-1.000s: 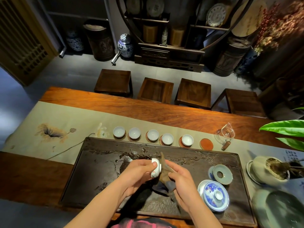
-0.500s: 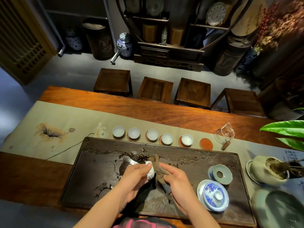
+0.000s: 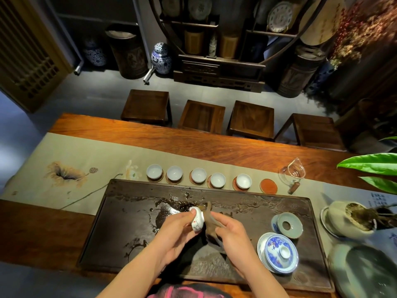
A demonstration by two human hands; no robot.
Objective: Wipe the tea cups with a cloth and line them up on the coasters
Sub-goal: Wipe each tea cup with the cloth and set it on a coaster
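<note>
The wiping step is in hand, on what looks like the last cup; the left hand (image 3: 178, 231) pinches a small painted tea cup (image 3: 197, 220) on its side above the dark tea tray (image 3: 120, 239); the right hand (image 3: 233, 235) pinches a brown cloth (image 3: 208, 214) pressed against it; five cups already sit on coasters on the surface; next, probably, set this one upright on the bare red coaster (image 3: 268, 186).

Both bare forearms extended forward from the lower edge, left hand (image 3: 179, 227) curled with fingers closed around a small cup (image 3: 197, 221), right hand (image 3: 231, 234) closed, cloth (image 3: 209, 224) pinched at fingertips, hands held close together, wrists slightly bent inward
</note>
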